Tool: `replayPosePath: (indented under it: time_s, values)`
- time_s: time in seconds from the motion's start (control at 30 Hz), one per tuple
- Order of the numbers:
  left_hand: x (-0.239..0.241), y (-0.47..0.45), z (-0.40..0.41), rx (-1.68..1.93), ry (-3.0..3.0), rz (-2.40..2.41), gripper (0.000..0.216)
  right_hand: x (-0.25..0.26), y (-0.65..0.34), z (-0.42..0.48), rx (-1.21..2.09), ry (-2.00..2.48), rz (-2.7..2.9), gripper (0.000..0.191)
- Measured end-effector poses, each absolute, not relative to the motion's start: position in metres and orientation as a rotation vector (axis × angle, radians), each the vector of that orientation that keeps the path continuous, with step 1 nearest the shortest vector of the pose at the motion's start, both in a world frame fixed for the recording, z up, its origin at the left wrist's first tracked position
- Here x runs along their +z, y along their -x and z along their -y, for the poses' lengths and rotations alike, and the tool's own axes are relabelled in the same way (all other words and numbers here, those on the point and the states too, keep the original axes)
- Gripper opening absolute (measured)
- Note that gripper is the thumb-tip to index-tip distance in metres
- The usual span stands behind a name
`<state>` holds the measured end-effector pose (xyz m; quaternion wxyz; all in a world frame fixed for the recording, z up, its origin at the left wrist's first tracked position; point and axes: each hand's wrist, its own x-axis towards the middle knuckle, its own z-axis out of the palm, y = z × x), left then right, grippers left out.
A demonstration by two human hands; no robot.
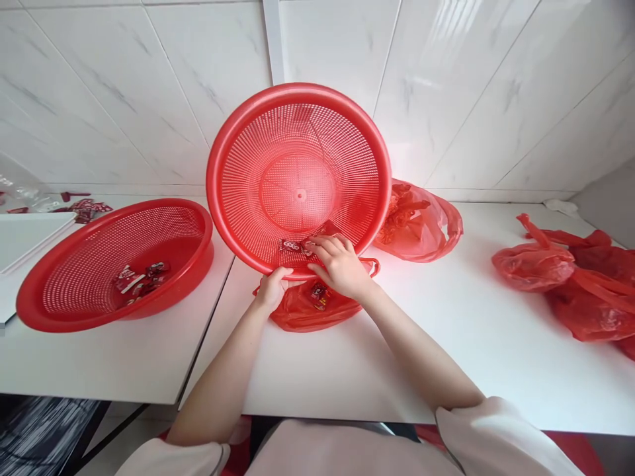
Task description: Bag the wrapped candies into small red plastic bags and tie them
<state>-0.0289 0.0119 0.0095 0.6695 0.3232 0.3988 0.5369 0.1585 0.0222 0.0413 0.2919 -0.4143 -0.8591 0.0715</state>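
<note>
A red plastic colander (pixel 299 142) is tipped toward me, its lower rim above a red plastic bag (pixel 297 314) on the table. My left hand (pixel 272 291) grips that rim, thumb on top. Inside the colander, my right hand (pixel 344 266) curls its fingers over small red wrapped packets (pixel 289 245) gathered by the lower rim; the fingers partly cover them. More packets (pixel 319 292) show in the mouth of the bag below. A loop of the bag's handle stands up beside my right wrist.
A second red colander (pixel 201 261) with several packets stands at left. Behind it lie loose packets (pixel 88 209) and a white box-like object (pixel 32 235). Another red bag (pixel 421 225) is behind at right; knotted red bags (pixel 533 266) lie farther right. A tiled wall closes off the back.
</note>
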Motion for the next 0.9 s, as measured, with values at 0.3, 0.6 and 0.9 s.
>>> replayPosePath:
  time_s: [0.3, 0.6, 0.9]
  values:
    - [0.009, 0.029, -0.012, 1.22, -0.723, -0.906, 0.025, 0.036, -0.166, -0.03, 0.496, 0.851, 2.425, 0.053]
    - [0.001, 0.035, -0.019, 1.248, -0.708, -0.87, 0.02, 0.032, -0.167, -0.039, 0.938, 1.019, 1.729, 0.025]
    - [0.002, 0.036, -0.018, 1.263, -0.704, -0.878, 0.017, 0.037, -0.171, -0.047, 1.312, 0.827, 1.341, 0.032]
